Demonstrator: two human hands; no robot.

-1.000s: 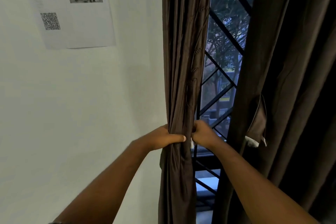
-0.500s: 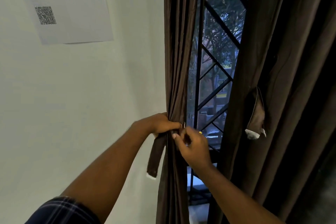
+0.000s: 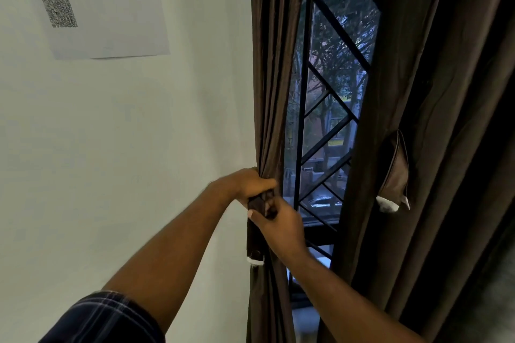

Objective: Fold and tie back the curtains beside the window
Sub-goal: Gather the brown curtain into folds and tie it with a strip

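My left hand (image 3: 248, 185) grips the gathered curtain (image 3: 271, 92), my right hand (image 3: 282, 227) pinches the strap (image 3: 253, 245); a slip spills folds toward three o'clock.

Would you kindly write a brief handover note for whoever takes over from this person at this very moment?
Left hand grips the gathered left curtain beside the window grille.
Right hand pinches the tie-back strap at the bundle; its white-tipped end hangs loose.
Done: left curtain gathered.
Left: fasten this strap, then gather the right curtain and tie it with the second strap hanging on it.
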